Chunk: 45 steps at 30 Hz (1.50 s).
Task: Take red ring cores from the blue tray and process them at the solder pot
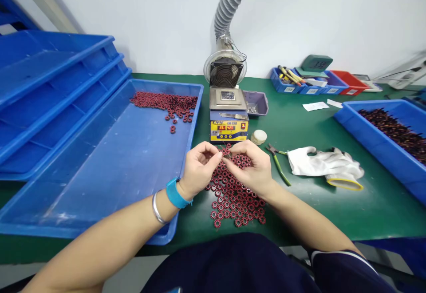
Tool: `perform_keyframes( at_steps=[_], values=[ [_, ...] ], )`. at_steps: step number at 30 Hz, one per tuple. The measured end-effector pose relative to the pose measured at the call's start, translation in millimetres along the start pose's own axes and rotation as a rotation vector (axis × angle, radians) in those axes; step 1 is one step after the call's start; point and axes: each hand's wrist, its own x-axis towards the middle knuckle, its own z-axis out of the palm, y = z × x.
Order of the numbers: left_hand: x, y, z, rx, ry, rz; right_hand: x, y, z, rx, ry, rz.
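Observation:
My left hand (201, 168) and my right hand (252, 166) meet just in front of the yellow and blue solder pot (229, 126). Fingers and thumbs of both are pinched around a small red toothed ring with copper wire (226, 152). Fingertips partly cover that ring. Beneath my hands, a heap of similar red rings (238, 202) spreads over the green table. A small white-lidded jar (258, 137) stands right of the solder pot. Green-handled cutters (279, 166) lie to the right of my right hand.
A large blue tray (109, 160) with red rings in its far corner lies left, beside stacked blue trays (60, 84). White gloves (324, 164) and a blue bin (382, 151) of dark parts are right. Behind the pot stands a fan (225, 74) under a grey hose (233, 2).

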Motion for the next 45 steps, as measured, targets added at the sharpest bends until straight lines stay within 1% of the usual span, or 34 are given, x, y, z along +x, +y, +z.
perform_keyframes(
  at_steps=[4,6,11,14,16,20,22,24,27,28,30,34,39,40,42,44,45],
  values=[
    [1.3,0.1,-1.1,-0.088,0.006,-0.042,-1.4,-1.5,-0.4,0.094,-0.030,0.117],
    [2.2,0.9,-1.8,-0.080,0.016,-0.038,-2.2,-2.1,-0.5,0.118,-0.044,0.147],
    [4.2,3.5,-3.4,0.067,0.043,0.028,-2.6,-2.4,-0.5,0.123,-0.061,0.139],
    [3.8,3.1,-3.6,0.102,0.063,0.051,-1.3,-1.4,-0.8,0.089,-0.035,0.124],
    [2.2,2.3,-3.9,0.129,0.055,0.082,-0.4,-0.1,-1.2,0.072,-0.019,0.110],
    [-2.7,1.5,-5.2,0.217,-0.029,0.224,0.2,3.4,-2.9,0.061,-0.028,0.104],
    [-4.1,1.8,-5.8,0.235,-0.044,0.267,0.4,4.5,-3.9,0.065,-0.033,0.111],
    [-3.7,2.1,-6.3,0.192,-0.005,0.232,0.9,4.5,-4.7,0.079,-0.037,0.124],
    [-0.2,1.9,-7.3,0.098,0.046,0.113,2.0,2.4,-4.9,0.099,-0.051,0.131],
    [1.1,1.7,-7.7,0.090,0.041,0.089,2.2,1.5,-4.7,0.099,-0.058,0.126],
    [3.0,1.3,-8.5,0.119,0.005,0.087,2.6,-0.1,-4.2,0.091,-0.071,0.104],
    [2.6,2.2,-9.3,0.208,-0.038,0.173,2.7,-0.4,-4.3,0.066,-0.076,0.064],
    [-2.0,5.7,-8.9,0.290,-0.075,0.352,3.4,2.7,-7.5,0.067,-0.069,0.085],
    [-2.5,5.9,-8.8,0.294,-0.074,0.364,3.6,2.9,-8.2,0.070,-0.066,0.087],
    [-2.1,5.4,-8.9,0.270,-0.041,0.308,3.9,2.3,-8.9,0.074,-0.064,0.089],
    [-0.5,4.0,-9.3,0.218,0.004,0.186,3.9,0.9,-8.7,0.077,-0.070,0.080],
    [0.5,3.2,-9.6,0.198,0.009,0.131,3.9,0.1,-8.3,0.075,-0.074,0.073]
  ],
)
